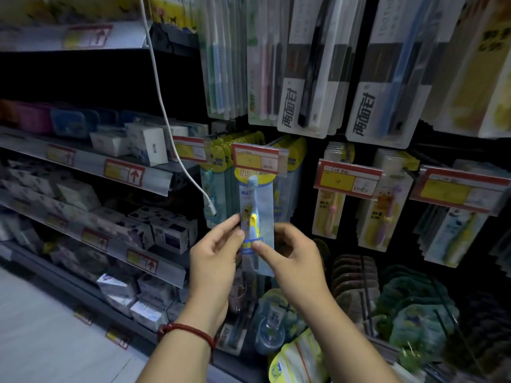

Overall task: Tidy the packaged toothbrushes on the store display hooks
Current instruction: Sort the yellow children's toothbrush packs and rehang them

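A children's toothbrush pack (pixel 256 205), blue with a yellow top and a blue-and-yellow brush inside, stands upright in front of a display hook. My left hand (pixel 218 252) pinches its lower left edge. My right hand (pixel 293 255) pinches its lower right side, thumb on the front. The pack's top sits just under a red-and-yellow price tag (pixel 257 158). Behind it hangs a row of matching yellow-topped packs (pixel 235 145).
Larger toothbrush packs (pixel 309 78) hang above; more children's packs (pixel 384 205) hang to the right behind price tags. Shelves of boxed goods (pixel 143 145) run along the left. A white cable (pixel 166 117) dangles beside the hooks. Green packs (pixel 414 308) fill lower hooks.
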`<action>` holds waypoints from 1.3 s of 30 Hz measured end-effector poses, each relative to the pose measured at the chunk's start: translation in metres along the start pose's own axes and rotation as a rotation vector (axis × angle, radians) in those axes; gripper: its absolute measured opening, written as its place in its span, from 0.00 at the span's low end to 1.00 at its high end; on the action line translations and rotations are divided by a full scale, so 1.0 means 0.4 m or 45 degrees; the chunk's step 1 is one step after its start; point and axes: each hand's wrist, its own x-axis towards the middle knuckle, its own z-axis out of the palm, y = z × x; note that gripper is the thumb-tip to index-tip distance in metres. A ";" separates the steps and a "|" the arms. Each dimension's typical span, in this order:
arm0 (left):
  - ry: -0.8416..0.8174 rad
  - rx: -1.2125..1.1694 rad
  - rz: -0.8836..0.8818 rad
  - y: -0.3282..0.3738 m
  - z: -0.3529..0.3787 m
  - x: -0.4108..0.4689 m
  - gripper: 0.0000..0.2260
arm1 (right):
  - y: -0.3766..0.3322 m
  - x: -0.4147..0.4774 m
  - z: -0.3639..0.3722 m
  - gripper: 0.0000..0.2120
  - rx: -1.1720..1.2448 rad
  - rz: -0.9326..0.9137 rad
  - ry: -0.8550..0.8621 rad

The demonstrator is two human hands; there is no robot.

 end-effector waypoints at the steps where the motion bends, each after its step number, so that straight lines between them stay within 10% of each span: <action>1: -0.011 0.005 0.003 0.000 0.000 0.001 0.14 | 0.000 0.001 -0.002 0.11 0.001 -0.001 0.001; 39: -0.106 0.002 0.000 0.006 -0.017 0.001 0.14 | -0.012 -0.019 0.020 0.09 0.191 -0.010 0.010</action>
